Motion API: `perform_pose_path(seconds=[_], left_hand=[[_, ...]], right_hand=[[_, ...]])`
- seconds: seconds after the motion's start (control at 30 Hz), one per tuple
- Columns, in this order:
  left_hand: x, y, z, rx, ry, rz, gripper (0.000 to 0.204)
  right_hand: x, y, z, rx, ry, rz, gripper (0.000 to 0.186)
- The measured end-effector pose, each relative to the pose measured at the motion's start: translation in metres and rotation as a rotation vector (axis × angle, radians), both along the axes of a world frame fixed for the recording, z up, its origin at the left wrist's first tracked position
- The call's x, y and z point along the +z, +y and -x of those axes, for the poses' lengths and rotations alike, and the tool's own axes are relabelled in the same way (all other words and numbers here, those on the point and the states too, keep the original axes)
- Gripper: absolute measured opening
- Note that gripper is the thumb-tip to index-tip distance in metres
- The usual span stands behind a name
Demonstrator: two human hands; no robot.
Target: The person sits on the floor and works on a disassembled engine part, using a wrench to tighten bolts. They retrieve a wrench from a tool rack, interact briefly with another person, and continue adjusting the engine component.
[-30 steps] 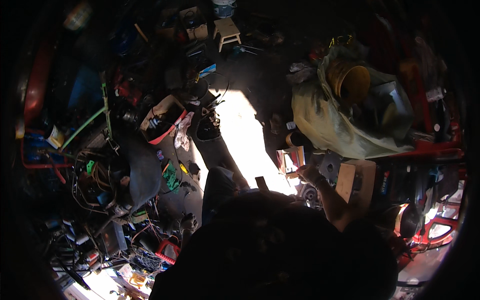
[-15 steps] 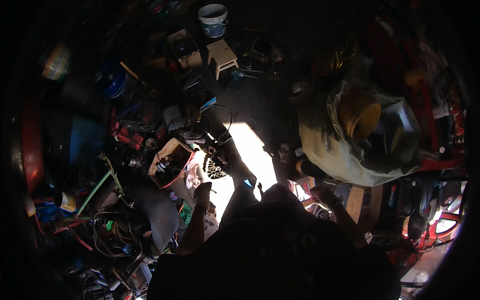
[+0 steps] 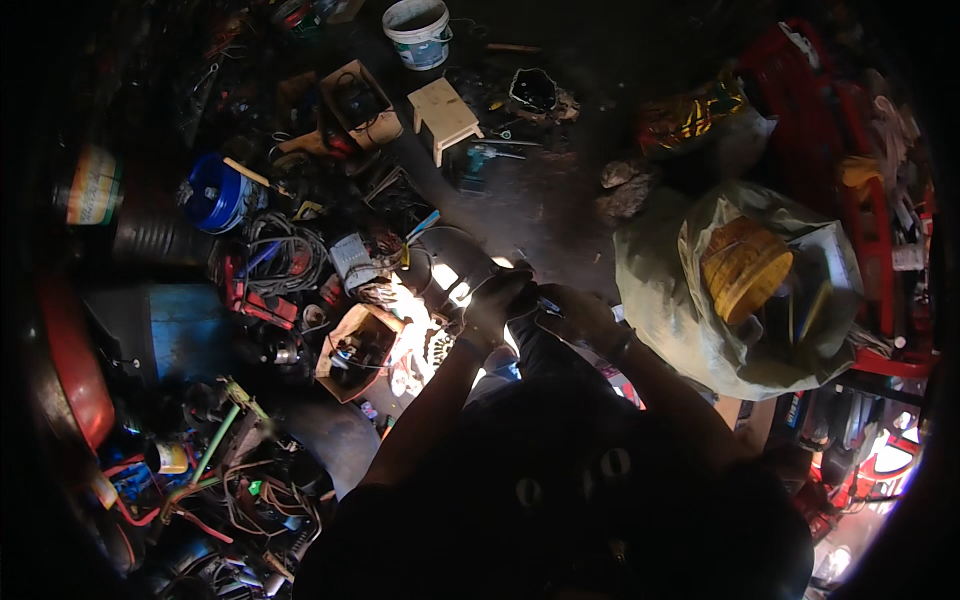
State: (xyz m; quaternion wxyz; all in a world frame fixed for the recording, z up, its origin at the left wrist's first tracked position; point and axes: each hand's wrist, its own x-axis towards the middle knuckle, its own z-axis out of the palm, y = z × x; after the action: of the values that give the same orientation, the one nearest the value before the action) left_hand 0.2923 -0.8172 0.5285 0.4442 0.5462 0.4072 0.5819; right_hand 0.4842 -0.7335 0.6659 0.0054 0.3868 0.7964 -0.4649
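Observation:
Both my hands are raised in front of me over a cluttered workshop floor. My left hand (image 3: 497, 303) is curled and meets my right hand (image 3: 575, 312) at a small dark object (image 3: 545, 306) with a blue glint; the dim light hides what it is. Just beyond my left hand lies a dark rounded metal part (image 3: 450, 268) catching sunlight. Below it stands an open cardboard box (image 3: 357, 350) of parts.
A small wooden stool (image 3: 446, 115) and a white bucket (image 3: 420, 32) stand farther off. A blue drum (image 3: 215, 195) and tangled cables (image 3: 285, 255) lie to the left. A pale sack (image 3: 700, 300) holding a yellow round thing (image 3: 745, 265) sits to the right, beside red frames (image 3: 880, 230).
My view has swung downward and to the left. Both hands have risen and come together in front of me; a second ago only my right hand showed, low on the right.

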Motion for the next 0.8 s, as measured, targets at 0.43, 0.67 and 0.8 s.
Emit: perform_pose_path(seconds=[0.43,0.67,0.8], left_hand=[[0.002,0.098,0.126,0.264,-0.611,0.884,0.036],[-0.037,0.1,0.221,0.347,-0.351,0.738,0.037],[-0.029,0.15,0.263,0.295,-0.434,0.755,0.033]], right_hand=[[-0.068,0.177,0.045,-0.278,-0.217,0.341,0.04],[-0.12,0.23,-0.022,-0.215,-0.68,0.113,0.034],[-0.115,0.231,-0.046,-0.649,-0.724,0.444,0.026]])
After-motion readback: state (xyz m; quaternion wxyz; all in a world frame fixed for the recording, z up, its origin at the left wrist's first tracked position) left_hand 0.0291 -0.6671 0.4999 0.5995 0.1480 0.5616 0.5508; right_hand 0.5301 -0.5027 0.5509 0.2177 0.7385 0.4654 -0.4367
